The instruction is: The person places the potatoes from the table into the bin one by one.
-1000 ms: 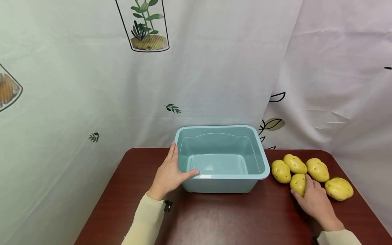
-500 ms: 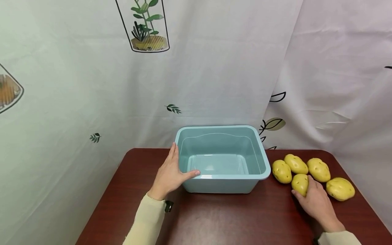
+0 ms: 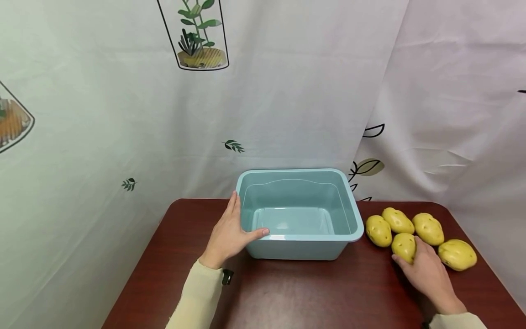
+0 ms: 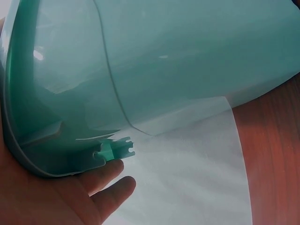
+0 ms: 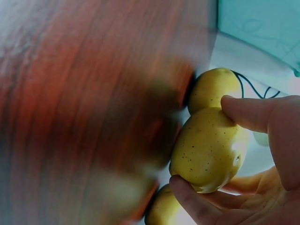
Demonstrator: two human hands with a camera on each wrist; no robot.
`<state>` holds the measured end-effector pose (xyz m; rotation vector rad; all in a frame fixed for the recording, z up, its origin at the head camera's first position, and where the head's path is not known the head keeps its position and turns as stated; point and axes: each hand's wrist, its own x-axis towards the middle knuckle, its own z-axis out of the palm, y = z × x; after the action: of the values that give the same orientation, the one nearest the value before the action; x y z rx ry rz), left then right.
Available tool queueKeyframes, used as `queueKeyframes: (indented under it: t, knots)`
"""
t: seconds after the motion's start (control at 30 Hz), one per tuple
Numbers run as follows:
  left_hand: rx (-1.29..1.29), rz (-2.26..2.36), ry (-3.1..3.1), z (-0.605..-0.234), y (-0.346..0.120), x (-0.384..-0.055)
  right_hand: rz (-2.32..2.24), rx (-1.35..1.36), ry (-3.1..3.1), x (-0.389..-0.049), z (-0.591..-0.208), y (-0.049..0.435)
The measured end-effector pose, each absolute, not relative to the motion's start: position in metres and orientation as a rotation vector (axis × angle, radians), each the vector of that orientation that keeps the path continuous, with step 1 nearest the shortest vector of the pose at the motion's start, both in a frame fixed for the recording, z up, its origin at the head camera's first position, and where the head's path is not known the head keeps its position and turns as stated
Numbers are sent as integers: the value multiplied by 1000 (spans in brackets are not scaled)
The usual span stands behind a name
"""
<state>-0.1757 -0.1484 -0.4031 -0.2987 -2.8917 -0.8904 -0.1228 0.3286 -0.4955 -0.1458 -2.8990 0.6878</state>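
Note:
A light blue plastic tub point(image 3: 296, 249) stands on the table, open side up, with nothing inside. My left hand point(image 3: 226, 235) rests on its near left corner, thumb along the front rim and straight fingers along the left side. In the left wrist view, two fingertips point(image 4: 123, 187) show just below the rim point(image 4: 61, 175). My right hand point(image 3: 431, 274) holds a yellow potato point(image 3: 404, 247) at the right, thumb on one side and fingers on the other. The right wrist view shows this potato point(image 5: 206, 150) between thumb and fingers, close over the table.
Around the held potato lie several others: one potato point(image 3: 378, 230) beside the tub, two behind, and one potato point(image 3: 457, 254) near the right edge. The dark red table point(image 3: 312, 292) meets a pale patterned cloth point(image 3: 296, 114) at the back.
The view has shifted very slightly. Both hands keep their places, the left on the tub and the right on the potato.

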Motion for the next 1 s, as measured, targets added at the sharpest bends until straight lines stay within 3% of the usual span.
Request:
queueKeyframes:
  t: [1.0]
  knots:
    - [-290,-905,-2875,-404,-148,-176,700,-176,-2816,-116,-480,319]
